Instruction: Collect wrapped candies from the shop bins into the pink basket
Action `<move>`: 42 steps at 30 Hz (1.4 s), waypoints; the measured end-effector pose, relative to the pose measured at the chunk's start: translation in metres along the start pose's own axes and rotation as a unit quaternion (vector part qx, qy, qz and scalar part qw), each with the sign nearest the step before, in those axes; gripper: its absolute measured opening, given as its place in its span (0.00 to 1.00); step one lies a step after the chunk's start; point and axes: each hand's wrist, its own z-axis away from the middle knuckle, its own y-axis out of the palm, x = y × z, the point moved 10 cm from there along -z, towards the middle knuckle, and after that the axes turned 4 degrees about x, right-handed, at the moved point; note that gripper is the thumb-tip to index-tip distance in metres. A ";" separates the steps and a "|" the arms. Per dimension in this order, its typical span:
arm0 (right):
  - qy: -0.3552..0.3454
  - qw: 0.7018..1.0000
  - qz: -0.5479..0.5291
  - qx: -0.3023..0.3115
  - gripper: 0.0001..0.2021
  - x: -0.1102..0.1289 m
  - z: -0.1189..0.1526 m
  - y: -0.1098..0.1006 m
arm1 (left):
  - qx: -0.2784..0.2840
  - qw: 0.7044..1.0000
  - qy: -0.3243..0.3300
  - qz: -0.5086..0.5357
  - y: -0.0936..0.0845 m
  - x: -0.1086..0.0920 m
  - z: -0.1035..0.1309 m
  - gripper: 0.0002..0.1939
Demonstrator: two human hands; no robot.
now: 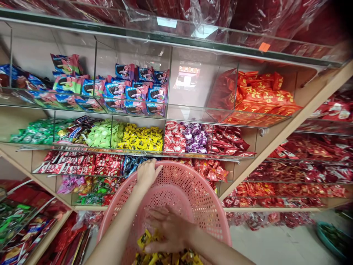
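And there was the pink basket (212, 206), front and centre, its perforated wall tipped to show the inside, its far rim close up against the candy shelves! The left hand (147, 173) was up on that far rim, fingers folded over the edge and the thumb sticking out to the side, a firm hold on the plastic. Down inside went the right hand (172, 228), slightly blurred, palm down, fingers well stretched out and nothing visible in its grasp. Right there beneath and beside it lay the yellow packets (143, 241), gathered at the near side of the basket; whether the palm actually touched them, I could not tell.

Beyond the rim, what a line-up! A heap of yellow sweets (142, 138) sat on the middle shelf, light-green sweets (100, 133) just to its left, red-and-white sweets (175, 137) and purple sweets (196, 138) to its right. One tier up, blue-and-pink packs (135, 88) stood stacked behind the glass, with orange-red packets (264, 92) piled at the right end. And low on the right, a teal basin (328, 239) rested on the pale floor (259, 243).
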 end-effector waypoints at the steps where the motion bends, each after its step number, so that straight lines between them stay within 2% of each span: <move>1: -0.008 1.000 0.001 0.015 0.38 -0.001 -0.011 0.006 | 0.000 1.000 -0.001 -0.002 -0.001 0.000 0.001 0.24; 4: -0.031 0.998 0.019 0.045 0.39 -0.007 -0.034 0.027 | -0.004 1.000 -0.004 -0.008 -0.002 0.002 0.002 0.24; 8: -0.049 0.997 0.021 0.063 0.36 -0.007 -0.036 0.048 | 0.007 1.000 -0.017 0.001 -0.001 0.007 0.004 0.24; 13: -0.076 0.994 0.002 0.080 0.32 0.007 -0.025 0.058 | 0.011 1.000 -0.002 0.008 0.001 0.002 0.004 0.24; 17: -0.067 0.995 -0.023 0.074 0.31 0.003 -0.025 0.058 | 0.014 1.000 0.015 0.006 0.005 -0.003 0.001 0.24; 20: -0.026 0.998 -0.047 0.041 0.31 -0.008 -0.028 0.048 | 0.020 1.000 0.016 0.002 0.009 -0.003 0.000 0.24; 22: -0.002 0.997 -0.071 0.007 0.31 -0.013 -0.027 0.035 | 0.021 1.000 0.016 0.000 0.012 -0.004 0.000 0.23; 25: 0.005 0.992 -0.101 -0.077 0.28 -0.012 -0.014 -0.002 | 0.022 1.000 0.015 0.005 0.015 -0.004 0.000 0.22; 27: 0.008 0.980 -0.113 -0.166 0.25 -0.013 0.005 -0.036 | 0.024 1.000 0.013 0.009 0.016 -0.004 0.001 0.21; 30: 0.038 0.931 -0.119 -0.343 0.23 -0.029 0.055 -0.085 | 0.023 1.000 0.007 0.005 0.015 -0.001 0.003 0.22; 32: 0.079 0.872 -0.121 -0.468 0.22 -0.051 0.102 -0.101 | 0.022 1.000 -0.004 0.003 0.016 0.005 0.005 0.23; 33: 0.105 0.835 -0.125 -0.525 0.21 -0.065 0.129 -0.101 | 0.024 1.000 -0.012 0.002 0.016 0.009 0.006 0.22; 35: 0.164 0.749 -0.156 -0.623 0.20 -0.094 0.182 -0.084 | 0.028 0.999 -0.031 0.002 0.018 0.018 0.008 0.22; 37: 0.238 0.679 -0.194 -0.667 0.24 -0.121 0.222 -0.050 | 0.032 0.999 -0.042 0.001 0.018 0.023 0.011 0.21; 39: 0.305 0.641 -0.268 -0.651 0.30 -0.144 0.239 -0.007 | 0.032 0.999 -0.044 0.000 0.018 0.023 0.013 0.21; 42: 0.324 0.606 -0.342 -0.641 0.34 -0.159 0.242 0.040 | 0.026 0.999 -0.039 -0.006 0.018 0.014 0.015 0.22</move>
